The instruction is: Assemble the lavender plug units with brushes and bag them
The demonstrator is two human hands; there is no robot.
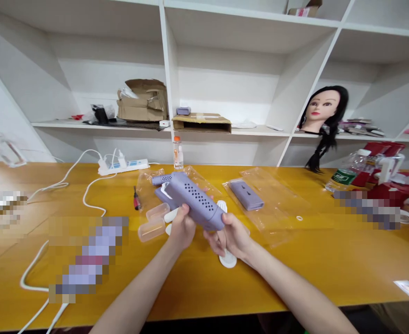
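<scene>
Both hands hold a **lilac perforated plastic appliance** (190, 199) up off the desk, tilted, with its narrow nozzle end pointing away to the left. The **left grip** (182, 227) is clenched around the underside of its body, while the **right grip** (230, 236) closes around its wider end, which has rows of round holes nearby. A **white clip** (166, 189) sits on the appliance's side.

Directly below the right grip lies a **white oval plastic piece** (227, 259), and a **white curved plastic part** (171, 214) sits just beside the left grip. Left of the left grip, two **clear plastic containers** (151, 231) rest on the yellow **desk** (295, 269), with a **red-and-black screwdriver** (137, 198) just beyond them. Beyond the right grip, a **lilac rectangular block** (245, 195) lies on a **clear plastic bag** (270, 208).

Farther ahead of both grips are a **white power strip** (123, 167) with **white cables** (93, 195) and a **bottle with an orange cap** (178, 154). Above stand **white shelves** (225, 83) holding a **cardboard box** (143, 101) and a **mannequin head** (322, 111). Pixelated patches hide things on both sides of the desk.
</scene>
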